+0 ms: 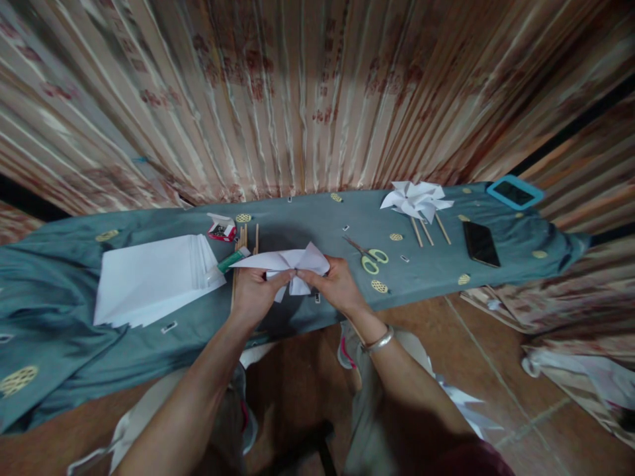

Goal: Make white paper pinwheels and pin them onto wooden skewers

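Just left of the green-handled scissors (368, 254) on the cloth-covered surface (317, 221), my left grip (254, 292) and right grip (342, 285) pinch a folded white paper (292, 260), thumbs close together at its middle, most of my other fingers out of sight. Farther left of the scissors, that paper and my left grip partly hide some wooden sticks (243, 237), beside a green tube (233, 260) lying over the edge of a paper stack (149, 274). Right of the scissors, white pinwheels (417, 199) overlap too closely to count, covering their sticks' upper ends.
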